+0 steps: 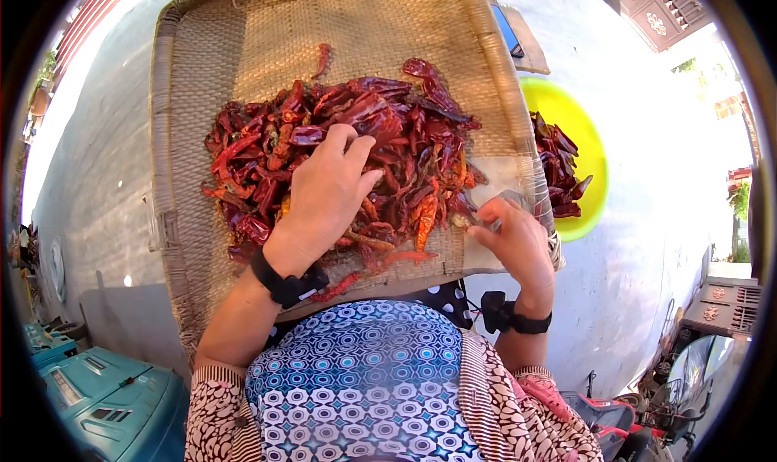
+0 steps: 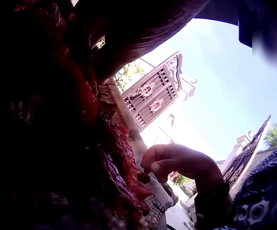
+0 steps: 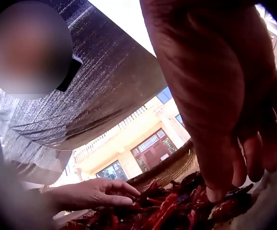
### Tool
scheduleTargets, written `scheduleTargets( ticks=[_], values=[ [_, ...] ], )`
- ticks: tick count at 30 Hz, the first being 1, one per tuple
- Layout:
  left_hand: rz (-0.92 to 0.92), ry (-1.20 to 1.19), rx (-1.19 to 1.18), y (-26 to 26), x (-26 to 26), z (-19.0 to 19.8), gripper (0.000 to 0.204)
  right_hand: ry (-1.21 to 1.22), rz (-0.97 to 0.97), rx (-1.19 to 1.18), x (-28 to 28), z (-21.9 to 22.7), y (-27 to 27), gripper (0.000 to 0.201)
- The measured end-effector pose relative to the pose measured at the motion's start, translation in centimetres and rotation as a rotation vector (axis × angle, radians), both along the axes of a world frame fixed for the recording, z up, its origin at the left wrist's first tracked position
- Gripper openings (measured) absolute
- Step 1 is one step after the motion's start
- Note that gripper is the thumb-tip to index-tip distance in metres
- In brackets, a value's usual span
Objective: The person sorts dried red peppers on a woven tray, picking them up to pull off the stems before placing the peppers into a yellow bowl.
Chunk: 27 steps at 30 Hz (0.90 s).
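A heap of dried red chilies (image 1: pixel 356 122) lies in a shallow woven basket (image 1: pixel 194 57). My left hand (image 1: pixel 328 191) rests on the middle of the heap, palm down. Its fingers (image 3: pixel 119 187) lie fairly straight over the chilies in the right wrist view. By the basket's near right edge is my right hand (image 1: pixel 514 239), thumb and forefinger bent toward each other. Its fingertips are right at the end of a dark chili (image 1: pixel 460 205) with a pale tip; I cannot tell whether they pinch it. Fingers of the right hand (image 3: pixel 225 158) point down over chilies in its own wrist view.
Beside the basket on the right stands a yellow-green basin (image 1: pixel 595 150) with dark red chilies (image 1: pixel 562 167) in it. A blue-screened phone (image 1: pixel 507 31) lies on a brown piece beyond the basket's right rim. A teal plastic box (image 1: pixel 113 397) is at lower left.
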State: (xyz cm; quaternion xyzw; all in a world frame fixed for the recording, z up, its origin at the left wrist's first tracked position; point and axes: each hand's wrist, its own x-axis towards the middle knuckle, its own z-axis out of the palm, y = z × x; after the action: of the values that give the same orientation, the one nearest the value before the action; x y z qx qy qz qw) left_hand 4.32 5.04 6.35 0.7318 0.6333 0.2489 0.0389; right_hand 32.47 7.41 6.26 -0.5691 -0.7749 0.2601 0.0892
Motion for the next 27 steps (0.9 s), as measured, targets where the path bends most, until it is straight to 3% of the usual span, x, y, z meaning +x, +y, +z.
scheduleTargets(
  ticks=[5, 9, 10, 13, 16, 18, 22, 27],
  values=[
    [0.088, -0.014, -0.078, 0.2, 0.0, -0.1, 0.04, -0.004, 0.065, 0.035, -1.2, -1.0, -1.0, 0.022],
    [0.116, -0.066, -0.15, 0.5, 0.4, 0.2, 0.037, 0.162, 0.076, -0.138, 0.0, 0.6, -0.4, 0.019],
    [0.13, -0.07, -0.161, 0.7, 0.4, 0.2, 0.037, 0.276, 0.051, -0.154, 0.2, 0.3, -0.2, 0.018],
    [0.172, -0.003, -0.145, 1.0, 0.8, 0.0, 0.033, 0.314, 0.082, -0.098, 0.4, -0.6, 0.0, 0.017],
    [0.144, -0.004, -0.056, 1.0, 0.7, -0.5, 0.022, 0.611, 0.062, -0.364, -0.1, -0.1, -0.3, 0.017],
    [0.128, 0.01, 0.005, 0.6, 0.7, -0.1, 0.015, 0.599, 0.028, -0.362, -0.6, -0.3, -0.4, 0.019],
    [0.179, -0.092, 0.04, -0.6, 0.3, 1.8, 0.014, 0.586, 0.094, -0.397, -0.5, -1.0, 0.2, 0.021],
    [0.132, -0.466, -0.23, -2.6, 0.0, 2.3, 0.015, 0.921, -0.149, -0.369, 1.3, -1.6, 2.0, 0.028]
  ],
)
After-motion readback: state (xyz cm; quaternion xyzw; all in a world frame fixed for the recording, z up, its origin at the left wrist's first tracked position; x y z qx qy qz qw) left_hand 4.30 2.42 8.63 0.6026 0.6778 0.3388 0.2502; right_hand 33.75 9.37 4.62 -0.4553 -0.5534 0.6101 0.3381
